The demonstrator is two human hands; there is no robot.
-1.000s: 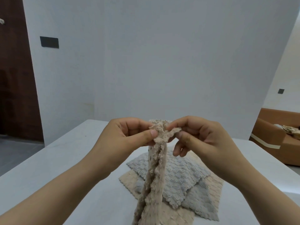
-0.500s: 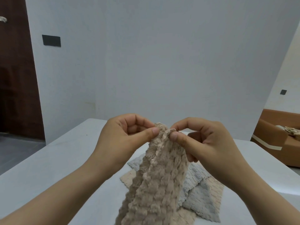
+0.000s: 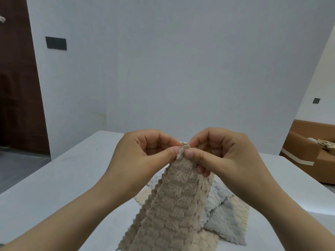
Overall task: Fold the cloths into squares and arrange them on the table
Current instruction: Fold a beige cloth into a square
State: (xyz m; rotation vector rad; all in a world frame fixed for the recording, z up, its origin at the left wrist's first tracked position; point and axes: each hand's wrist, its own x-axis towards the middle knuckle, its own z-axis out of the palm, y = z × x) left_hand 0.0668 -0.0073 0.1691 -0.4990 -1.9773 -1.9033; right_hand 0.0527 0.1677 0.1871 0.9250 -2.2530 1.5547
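Two thumbs and forefingers meet at chest height, the left hand (image 3: 145, 156) and right hand (image 3: 224, 156) both pinching the top edge of a tan textured cloth (image 3: 174, 211), other fingers curled in. The cloth hangs down toward the viewer above a white table (image 3: 63, 178). Beneath it lies a loose pile of grey and cream cloths (image 3: 224, 220); an orange-brown sofa (image 3: 308, 151) stands at far right.

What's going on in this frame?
A person's left hand and right hand pinch the top edge of a tan, bumpy fleece cloth, close together, so it hangs over the white table. Behind it lies a loose pile of pale grey fleece cloths and a cream fleece cloth, overlapping. No folded square is visible yet.
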